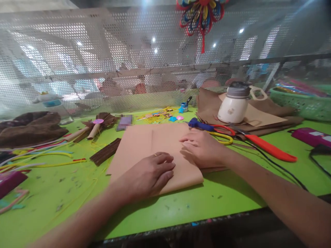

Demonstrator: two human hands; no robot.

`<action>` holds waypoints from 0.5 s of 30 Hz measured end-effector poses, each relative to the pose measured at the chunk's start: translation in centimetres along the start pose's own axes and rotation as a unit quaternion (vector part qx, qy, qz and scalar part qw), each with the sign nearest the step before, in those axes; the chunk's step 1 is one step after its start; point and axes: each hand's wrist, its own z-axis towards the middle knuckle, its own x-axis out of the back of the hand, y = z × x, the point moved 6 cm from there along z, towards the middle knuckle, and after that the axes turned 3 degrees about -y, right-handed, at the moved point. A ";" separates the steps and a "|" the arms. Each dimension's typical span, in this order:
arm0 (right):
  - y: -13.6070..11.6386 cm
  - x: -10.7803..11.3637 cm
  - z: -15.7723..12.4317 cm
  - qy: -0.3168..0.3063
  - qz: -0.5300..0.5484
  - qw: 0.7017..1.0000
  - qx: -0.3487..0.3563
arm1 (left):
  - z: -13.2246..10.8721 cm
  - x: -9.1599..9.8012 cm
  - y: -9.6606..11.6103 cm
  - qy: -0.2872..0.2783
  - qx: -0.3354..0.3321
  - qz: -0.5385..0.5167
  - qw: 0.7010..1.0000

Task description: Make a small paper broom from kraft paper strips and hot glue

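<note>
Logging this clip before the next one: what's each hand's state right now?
Left hand: open, loosely curled, resting on the tan paper.
Right hand: at the paper's right side; whether its grip is closed cannot be told.

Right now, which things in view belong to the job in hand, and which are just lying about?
In use:
- tan paper, under the left hand; the right hand is at its right side

Apparently lying about, untouched:
- white jar
- green basket
- orange-handled tool
- brown pleated strip
</note>
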 end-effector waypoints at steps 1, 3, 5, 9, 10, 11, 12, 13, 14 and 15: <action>-0.9 -0.1 -0.3 -0.013 0.026 0.999 0.028 | 0.0 0.0 0.0 0.001 0.003 -0.005 1.000; -2.9 -0.6 -1.1 -0.072 0.051 0.993 0.083 | -0.1 -0.2 0.0 0.002 0.005 -0.010 1.000; -4.6 -1.3 -2.1 -0.125 0.025 0.983 0.130 | -0.2 -0.4 -0.1 0.001 0.004 -0.011 1.000; -7.0 -2.1 -4.5 -0.144 -0.075 0.968 0.191 | -0.3 -0.6 -0.2 0.007 0.006 -0.009 1.000; -7.3 -2.3 -5.1 -0.145 -0.095 0.965 0.199 | -0.3 -0.7 -0.2 0.011 0.006 -0.008 1.000; -7.6 -2.6 -5.7 -0.141 -0.111 0.963 0.199 | -0.3 -0.7 -0.2 0.017 0.005 -0.006 1.000; -7.9 -2.8 -6.2 -0.130 -0.125 0.965 0.192 | -0.4 -0.7 -0.1 0.021 0.005 -0.005 1.000; -8.1 -2.9 -6.7 -0.113 -0.134 0.967 0.183 | -0.4 -0.7 -0.1 0.025 0.003 -0.004 1.000; -8.2 -3.0 -7.1 -0.093 -0.140 0.971 0.170 | -0.4 -0.7 0.0 0.029 0.000 -0.003 1.000; -8.4 -3.1 -7.5 -0.074 -0.143 0.974 0.162 | -0.4 -0.7 0.0 0.030 -0.002 -0.001 1.000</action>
